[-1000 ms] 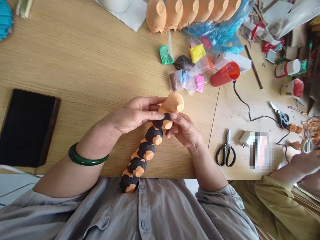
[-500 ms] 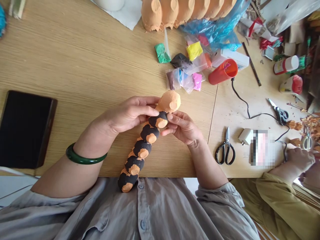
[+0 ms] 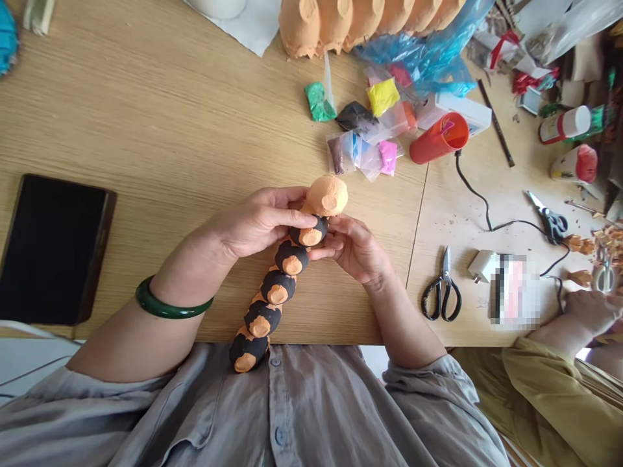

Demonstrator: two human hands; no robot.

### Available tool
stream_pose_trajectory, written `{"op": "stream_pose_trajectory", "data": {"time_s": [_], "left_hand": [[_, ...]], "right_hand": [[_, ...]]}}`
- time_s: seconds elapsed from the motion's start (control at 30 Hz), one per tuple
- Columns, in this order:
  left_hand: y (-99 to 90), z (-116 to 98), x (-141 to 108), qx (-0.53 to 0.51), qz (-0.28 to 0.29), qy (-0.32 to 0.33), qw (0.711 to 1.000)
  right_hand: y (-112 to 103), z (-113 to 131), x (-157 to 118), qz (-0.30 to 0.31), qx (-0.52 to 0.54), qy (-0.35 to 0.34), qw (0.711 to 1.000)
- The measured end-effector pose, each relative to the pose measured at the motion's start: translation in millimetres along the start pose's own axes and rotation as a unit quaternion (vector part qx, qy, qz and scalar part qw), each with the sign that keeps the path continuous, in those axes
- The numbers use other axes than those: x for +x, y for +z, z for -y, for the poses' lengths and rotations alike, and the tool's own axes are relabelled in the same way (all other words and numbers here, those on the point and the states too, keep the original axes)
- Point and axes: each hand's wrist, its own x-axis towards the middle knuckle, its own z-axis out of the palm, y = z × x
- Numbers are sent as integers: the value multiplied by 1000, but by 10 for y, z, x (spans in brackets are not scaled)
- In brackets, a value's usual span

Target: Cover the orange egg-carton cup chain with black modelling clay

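An orange egg-carton strip (image 3: 278,287), a row of several bumps, slants from the table's middle down to my shirt front. Black patches that look like soft clay cover its lower bumps, leaving orange tips bare. Its far end bump (image 3: 327,196) is plain orange. My left hand (image 3: 265,220) grips the strip from the left, thumb on the topmost black bump and fingers behind. On the other side, my right hand (image 3: 357,246) has its fingers bent against the edge of that same bump; its fingertips are partly hidden there.
Small bags of coloured clay (image 3: 383,97) lie beyond the strip, near a red cup (image 3: 440,138) and another orange egg-carton piece (image 3: 335,23). Black-handled scissors (image 3: 442,285) rest at right. A dark tablet (image 3: 53,250) lies at left. A co-worker's hand (image 3: 591,311) is at far right.
My left thumb has slid slightly right across the top black bump. My right thumb has drawn back from its face to the side, and the strip's far end has shifted a little left.
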Motion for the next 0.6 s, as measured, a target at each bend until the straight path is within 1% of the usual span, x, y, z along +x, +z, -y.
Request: {"op": "stream_pose_trajectory", "data": {"time_s": [0.1, 0.23, 0.43, 0.5, 0.6], "left_hand": [[-11, 2, 3, -1, -3, 4, 1000], [-13, 17, 9, -12, -4, 4, 1000], [-22, 22, 6, -39, 27, 14, 999], [-24, 21, 8, -40, 38, 24, 998], [-24, 23, 15, -36, 23, 26, 999]], "right_hand": [[9, -5, -4, 14, 5, -11, 1000], [-21, -10, 5, 6, -7, 1, 1000], [-87, 28, 28, 44, 17, 2, 999], [-110, 34, 36, 34, 28, 1, 999], [-127, 34, 42, -4, 44, -7, 999]]}}
